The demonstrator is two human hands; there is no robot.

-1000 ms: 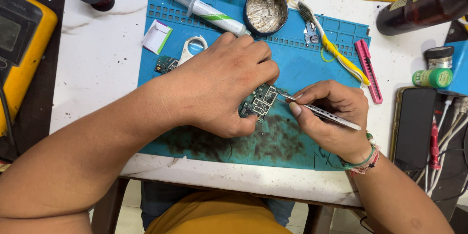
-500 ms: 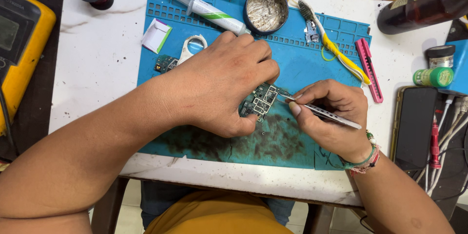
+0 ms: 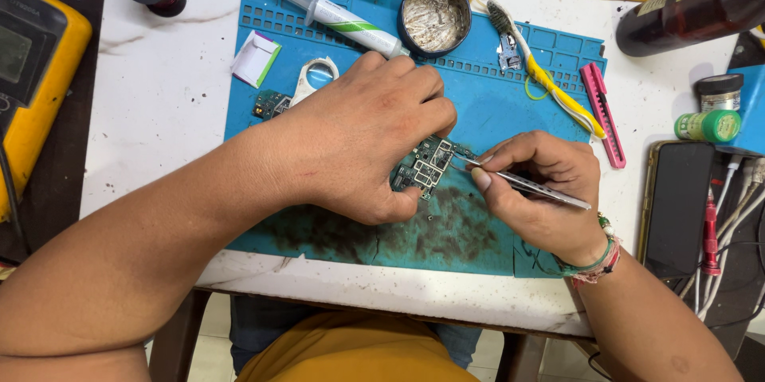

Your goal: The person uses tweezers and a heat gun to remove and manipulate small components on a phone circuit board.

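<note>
pinning the small green circuit board [image 3: 426, 165] flat on the blue repair mat [image 3: 510, 95] with the closed left hand [image 3: 366, 139] should steady it; the right hand [image 3: 542, 191], pinched shut on metal tweezers [image 3: 526, 184], wants light, precise tip contact.

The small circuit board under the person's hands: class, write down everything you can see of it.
The circuit board is small and dark green, crowded with tiny silvery and black components. It lies flat on the blue work mat, just above the mat's blackened, scorched patch. The left hand covers its left side and pins it down, so its full outline is hidden. The right hand holds metal tweezers whose tips meet the board's right edge. No wires can be seen attached to it.
</note>
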